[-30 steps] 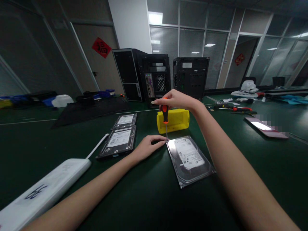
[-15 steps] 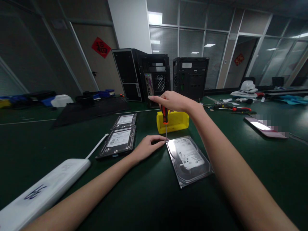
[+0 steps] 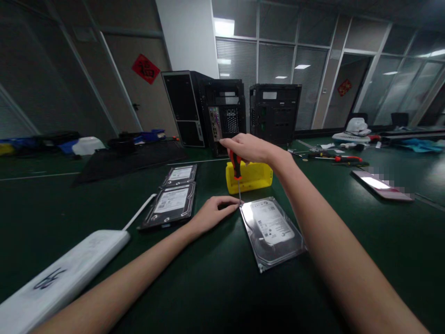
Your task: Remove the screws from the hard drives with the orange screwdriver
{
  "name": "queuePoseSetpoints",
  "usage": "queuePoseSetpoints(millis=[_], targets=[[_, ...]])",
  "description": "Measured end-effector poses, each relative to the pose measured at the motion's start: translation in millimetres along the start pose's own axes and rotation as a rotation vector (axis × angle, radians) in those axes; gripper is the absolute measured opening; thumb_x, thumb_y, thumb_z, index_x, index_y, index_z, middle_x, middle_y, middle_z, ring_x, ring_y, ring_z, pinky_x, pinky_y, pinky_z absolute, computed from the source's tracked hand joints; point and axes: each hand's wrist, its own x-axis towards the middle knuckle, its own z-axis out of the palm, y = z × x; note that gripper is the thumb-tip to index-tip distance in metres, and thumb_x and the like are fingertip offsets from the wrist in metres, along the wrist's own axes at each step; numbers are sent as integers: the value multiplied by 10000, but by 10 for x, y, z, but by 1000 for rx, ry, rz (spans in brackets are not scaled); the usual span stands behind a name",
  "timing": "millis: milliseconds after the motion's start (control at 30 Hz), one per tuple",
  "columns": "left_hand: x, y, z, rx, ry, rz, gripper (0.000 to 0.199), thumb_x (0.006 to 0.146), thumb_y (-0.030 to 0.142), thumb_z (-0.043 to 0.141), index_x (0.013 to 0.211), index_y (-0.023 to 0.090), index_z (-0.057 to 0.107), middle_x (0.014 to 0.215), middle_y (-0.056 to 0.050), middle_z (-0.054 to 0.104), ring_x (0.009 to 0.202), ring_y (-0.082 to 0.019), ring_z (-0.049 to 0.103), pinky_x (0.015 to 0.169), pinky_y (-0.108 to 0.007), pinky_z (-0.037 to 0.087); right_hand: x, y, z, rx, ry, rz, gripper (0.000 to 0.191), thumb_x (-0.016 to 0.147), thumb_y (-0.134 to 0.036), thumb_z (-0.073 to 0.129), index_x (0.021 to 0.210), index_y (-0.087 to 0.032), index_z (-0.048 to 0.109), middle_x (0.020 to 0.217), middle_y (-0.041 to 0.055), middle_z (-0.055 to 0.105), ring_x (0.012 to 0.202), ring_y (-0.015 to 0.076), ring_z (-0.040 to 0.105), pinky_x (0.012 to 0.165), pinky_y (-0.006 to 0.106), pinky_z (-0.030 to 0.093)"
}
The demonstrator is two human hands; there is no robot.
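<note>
A silver hard drive (image 3: 273,232) with a white label lies flat on the green table (image 3: 208,287). My right hand (image 3: 248,147) grips the red and black handle of a screwdriver (image 3: 236,167), held upright, its tip at the drive's far left corner. The fingers of my left hand (image 3: 215,212) are pressed together at that same corner, beside the tip; whether they pinch something small cannot be made out. Right behind the screwdriver sits a yellow tray (image 3: 255,178).
Two more hard drives (image 3: 173,199) lie left of my left hand. A white power strip (image 3: 66,273) is at the near left. Computer cases (image 3: 225,111) stand at the back. To the right are a phone (image 3: 380,185) and pliers (image 3: 347,158).
My right hand and the screwdriver handle have shifted very slightly, the hand tilting a little. The left hand and the drive look the same.
</note>
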Motion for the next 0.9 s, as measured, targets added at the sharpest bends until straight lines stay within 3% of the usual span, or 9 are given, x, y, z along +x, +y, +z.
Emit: queuePoseSetpoints(millis=[200, 367, 533, 733, 900], targets=[[3, -22, 1, -3, 5, -6, 340, 846, 403, 495, 1072, 200, 648, 1114, -31, 654, 1052, -208, 573, 948, -318, 400, -12, -15, 10, 172, -94, 32, 287, 882, -333, 329, 826, -136, 529, 809, 75, 585, 534, 108, 553, 462, 207, 449], [-2, -4, -7, 7, 4, -4, 339, 846, 400, 493, 1069, 199, 649, 1110, -32, 655, 1052, -211, 573, 945, -317, 401, 5, -6, 50, 186, -46, -57, 283, 886, -374, 397, 811, -138, 535, 767, 62, 582, 597, 108, 563, 489, 186, 461], [2, -5, -9, 7, 8, -4, 332, 843, 397, 497, 1061, 201, 654, 1104, -28, 659, 1054, -212, 572, 952, -323, 395, 19, 11, 76, 167, -43, -37, 400, 856, -515, 394, 751, -145, 506, 714, 51, 579, 485, 81, 502, 406, 176, 414], [2, -17, -1, -2, 3, -1, 333, 844, 393, 498, 1068, 199, 650, 1113, -32, 655, 1053, -212, 574, 950, -324, 400, 33, 37, 83, 154, -26, -11, 279, 882, -330, 326, 760, -148, 500, 762, 55, 566, 454, 74, 491, 379, 179, 412], [-1, -18, 0, -11, 9, 1, 323, 844, 400, 503, 1050, 206, 658, 1098, -28, 660, 1043, -211, 580, 950, -324, 402, 34, 48, 65, 198, -68, -54, 337, 836, -458, 435, 731, -146, 508, 685, 42, 568, 497, 93, 539, 438, 190, 453]])
